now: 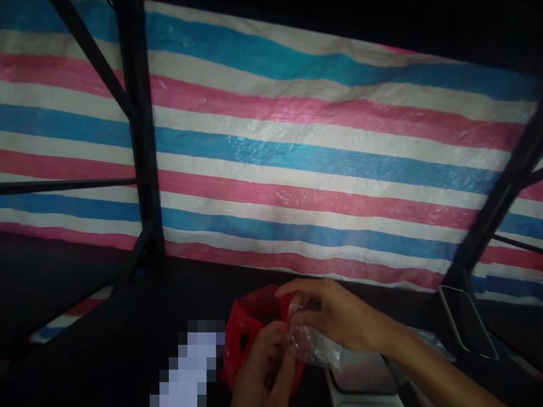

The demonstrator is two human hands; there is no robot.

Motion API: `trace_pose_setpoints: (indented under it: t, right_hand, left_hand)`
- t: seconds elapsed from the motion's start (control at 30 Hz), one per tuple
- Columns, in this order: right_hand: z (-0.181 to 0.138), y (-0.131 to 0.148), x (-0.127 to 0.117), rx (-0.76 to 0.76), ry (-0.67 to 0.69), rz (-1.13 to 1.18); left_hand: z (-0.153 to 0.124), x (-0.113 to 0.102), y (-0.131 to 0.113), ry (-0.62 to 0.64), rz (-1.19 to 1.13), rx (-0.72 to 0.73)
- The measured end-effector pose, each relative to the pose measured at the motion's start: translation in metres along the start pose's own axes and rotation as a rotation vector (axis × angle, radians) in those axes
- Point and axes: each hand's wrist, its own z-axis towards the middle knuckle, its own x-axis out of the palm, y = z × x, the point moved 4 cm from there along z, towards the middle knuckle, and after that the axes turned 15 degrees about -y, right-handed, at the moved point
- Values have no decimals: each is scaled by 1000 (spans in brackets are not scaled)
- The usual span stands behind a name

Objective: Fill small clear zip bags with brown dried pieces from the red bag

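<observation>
Pinching a clear plastic bag (314, 346) at its crumpled top, the right hand (335, 316) reaches in from the lower right with its forearm running diagonally toward the near right corner, wrist a little raised and knuckles turned up. Its fingers (292, 294) curl down and leftward, thumb and forefinger pressed together on the thin film, which hangs below the palm near the bottom middle of the view. Just left and nearer, the left hand (263, 367) rises from the bottom edge with its back toward the camera; its fingers are bent inward and bunched against the clear bag and against a red plastic bag (248, 328), but in the dim light I cannot tell exactly which of the two they grip. The red bag stands open and crumpled behind and left of both hands, touching the left one. Below the right wrist lies a pale flat thing (360, 379), partly hidden by the clear film, too dark to identify. All this sits on a dark counter (127, 339) whose surface is nearly black. At the far right a phone-like slab (466, 322) leans tilted. Behind everything hangs a tarpaulin (297, 152) striped blue, white and pink, crossed by dark metal frame bars (139, 141).
</observation>
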Motion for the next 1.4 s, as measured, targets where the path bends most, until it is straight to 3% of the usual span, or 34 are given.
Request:
trace_pose_setpoints:
  t: [0.07,0.17,0.27,0.37,0.5,0.67,0.77,0.83,0.93,1.07,1.27,1.4]
  right_hand:
    - [5,-4,9,28,17,-7]
    - [4,-12,14,65,13,-33]
    - [-5,-19,20,101,36,38]
    - [-15,-29,29,244,72,101]
    - [-22,-36,34,363,-29,77]
    - [-22,-39,39,356,-100,194]
    - [-25,-41,35,358,-119,206]
    - [-28,-42,22,358,-169,169]
    - [-34,-43,-7,390,-239,90]
    - [-39,-46,-30,401,-181,78]
    - [-34,-47,-10,317,-99,62]
    - [-28,-35,8,247,-52,49]
  left_hand:
    - [9,-1,6,97,-105,-146]
    - [24,-9,17,118,-98,-240]
    - [34,-18,24,62,-34,-236]
    - [33,-20,22,23,32,-209]
    - [25,-14,9,35,137,-123]
    - [21,-11,7,29,175,-61]
    - [23,-10,11,101,195,-71]
    - [25,-12,12,116,214,-92]
    - [29,-18,8,39,229,-90]
    - [31,-27,2,-29,282,-3]
    - [29,-27,6,8,292,-23]
    - [30,-24,9,105,329,20]
